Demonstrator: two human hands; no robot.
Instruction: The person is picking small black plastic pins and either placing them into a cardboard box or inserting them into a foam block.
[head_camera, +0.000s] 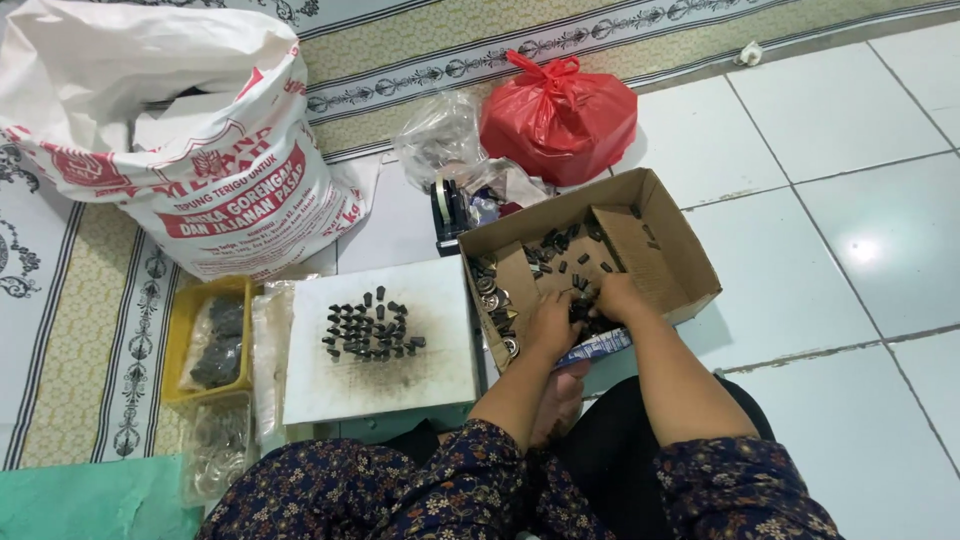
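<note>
Fingers of both hands buried among small dark pieces (560, 262) inside an open cardboard box (680, 262) on the floor; fingertips hidden, so impossible to tell how far curled or whether anything is pinched. Left hand (551, 325) near the box's front-left corner, knuckles up. Right hand (617, 296) just beside it, reaching a little deeper over the pile. Exact shape of the dark pieces too small to make out; some round metallic bits (497, 300) along the box's left wall, equally unclear.

Left of the box, on a white board (440, 370) smudged with dark dust, a cluster of upright dark pieces (368, 330) set in rough rows, well apart from both hands. Beyond the board, a yellow tray (186, 330) with a clear bag of dark contents, and below it another clear bag (215, 445), contents hard to read. Behind the box, a dark tape dispenser (448, 210), partly hidden by crumpled clear plastic (440, 135), then a tied red plastic bag (560, 115). Farther left, a large white printed sack (150, 140), top cut off by the frame edge.

White tiled floor (860, 240) to the right, patterned mat (90, 330) to the left. Floral sleeves (470, 480) and dark lap at the bottom edge, cut off; a bare foot (560, 400) half hidden under the left forearm.
</note>
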